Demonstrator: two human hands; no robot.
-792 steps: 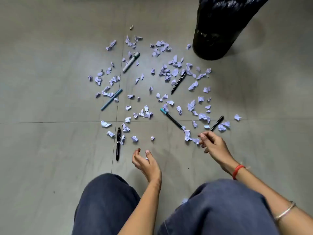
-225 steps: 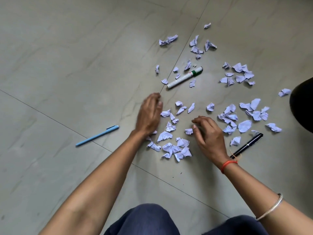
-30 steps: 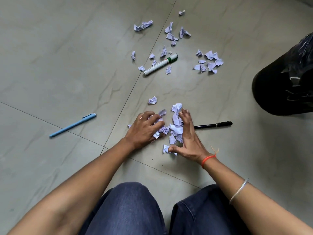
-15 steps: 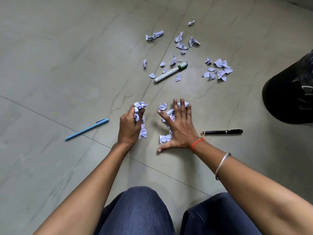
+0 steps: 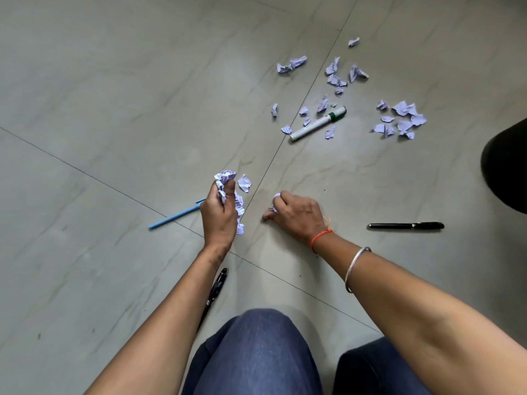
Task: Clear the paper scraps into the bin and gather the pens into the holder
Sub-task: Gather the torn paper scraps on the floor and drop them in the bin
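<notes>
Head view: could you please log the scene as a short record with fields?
left hand: closed on a wad of paper scraps
right hand: on the floor, pinching up scraps
loose scraps: far side, around the green-capped marker
pens on floor: blue pen, black pen, dark pen by left forearm
bin: right edge
</notes>
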